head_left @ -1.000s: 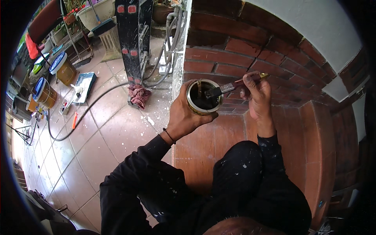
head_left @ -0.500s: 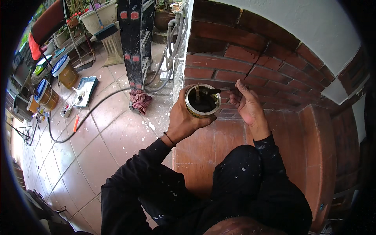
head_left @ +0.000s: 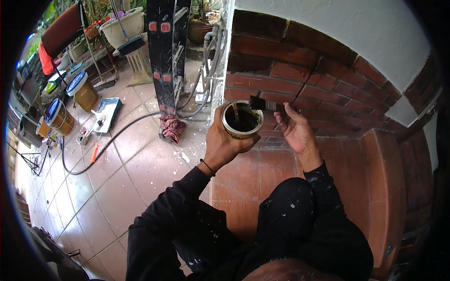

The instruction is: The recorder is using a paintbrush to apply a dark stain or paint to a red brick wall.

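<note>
My left hand (head_left: 220,150) is closed around an open metal can (head_left: 241,133) of dark liquid, with a narrow stick standing inside it. My right hand (head_left: 297,133) grips a flat paintbrush (head_left: 265,103) by its handle, fingers closed on it; the dark bristles are over the far right rim of the can, though whether they touch it is unclear. Behind both hands rises a brick wall (head_left: 281,47) with a white painted band (head_left: 365,28) above it, and under me is a reddish tiled step (head_left: 234,182).
A paint-spattered black ladder (head_left: 161,56) stands left of the wall, a rag (head_left: 171,126) at its foot beside hoses. Farther left are buckets (head_left: 82,96), a paint tray (head_left: 108,117), a cable (head_left: 122,132) along the floor, a chair (head_left: 61,25) and planters (head_left: 119,28).
My right hand has turned and shifted slightly left with the brush; the bristles have risen out of the can to its rim. The surroundings appear slightly shifted as the view moves.
</note>
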{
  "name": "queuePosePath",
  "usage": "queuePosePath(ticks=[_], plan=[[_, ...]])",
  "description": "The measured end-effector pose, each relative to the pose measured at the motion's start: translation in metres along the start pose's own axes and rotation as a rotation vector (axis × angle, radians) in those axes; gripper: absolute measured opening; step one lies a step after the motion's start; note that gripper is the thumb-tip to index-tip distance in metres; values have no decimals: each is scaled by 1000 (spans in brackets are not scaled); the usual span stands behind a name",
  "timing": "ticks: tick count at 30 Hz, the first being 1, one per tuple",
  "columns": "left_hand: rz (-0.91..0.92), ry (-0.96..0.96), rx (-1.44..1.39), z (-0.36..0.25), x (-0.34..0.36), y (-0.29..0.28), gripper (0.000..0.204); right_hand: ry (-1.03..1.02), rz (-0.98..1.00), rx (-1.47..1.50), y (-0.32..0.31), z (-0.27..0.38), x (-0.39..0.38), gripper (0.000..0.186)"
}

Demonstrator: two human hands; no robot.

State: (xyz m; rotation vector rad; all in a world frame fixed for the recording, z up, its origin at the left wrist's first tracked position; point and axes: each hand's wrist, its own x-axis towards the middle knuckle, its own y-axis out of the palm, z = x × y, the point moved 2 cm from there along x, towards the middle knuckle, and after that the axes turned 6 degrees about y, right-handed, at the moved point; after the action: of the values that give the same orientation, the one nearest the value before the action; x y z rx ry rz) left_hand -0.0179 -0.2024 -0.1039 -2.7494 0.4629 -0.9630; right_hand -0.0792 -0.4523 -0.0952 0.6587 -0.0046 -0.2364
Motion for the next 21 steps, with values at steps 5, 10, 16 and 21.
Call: queuePosePath(ticks=[5, 10, 16, 21], plan=[[-53, -35, -22, -2, 8, 6, 99, -13, -23, 180, 12, 0, 1, 19], [-74, -5, -46, 3, 15, 19, 98, -272, 8, 244, 30, 13, 9, 9], [-16, -47, -99, 10, 16, 30, 101, -866, -84, -173, 60, 54, 23, 18], [50, -56, -76, 8, 8, 27, 100, -1183, -278, -371, 24, 74, -2, 17]])
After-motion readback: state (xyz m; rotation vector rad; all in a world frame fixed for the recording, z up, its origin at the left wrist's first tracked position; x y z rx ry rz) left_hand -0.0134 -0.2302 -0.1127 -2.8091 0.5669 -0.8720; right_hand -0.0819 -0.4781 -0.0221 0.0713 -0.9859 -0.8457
